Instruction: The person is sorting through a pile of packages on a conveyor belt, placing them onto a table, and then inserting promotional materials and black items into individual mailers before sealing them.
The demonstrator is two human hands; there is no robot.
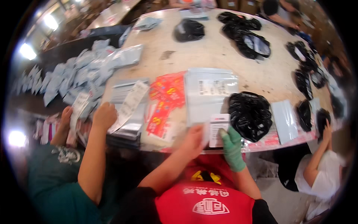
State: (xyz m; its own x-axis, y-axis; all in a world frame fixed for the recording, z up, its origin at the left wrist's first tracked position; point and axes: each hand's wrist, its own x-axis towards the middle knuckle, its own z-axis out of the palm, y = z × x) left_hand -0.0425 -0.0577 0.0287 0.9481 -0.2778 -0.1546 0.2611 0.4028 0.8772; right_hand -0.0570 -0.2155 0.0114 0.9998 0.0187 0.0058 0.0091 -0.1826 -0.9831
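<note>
My right hand (233,147), in a green glove, pinches a white printed card (219,128) upright by its right edge, the thumb on its face. My bare left hand (192,142) is just left of the card, blurred, its fingers closed; a pale blurred piece shows at its fingertips, too smeared to name. Beyond my hands lies a stack of grey plastic mailer bags (195,106) with a white label (214,87) on top. A bunched black plastic bag (250,116) sits beside my right hand. Red and orange printed cards (166,100) are spread left of the stack.
At my left a co-worker's hands (105,116) hold label strips (130,104) over more mailers. A heap of filled grey parcels (80,67) lies beyond. Several black bags (246,35) and another grey mailer (285,121) are on the table (156,56). Other people stand around its edge.
</note>
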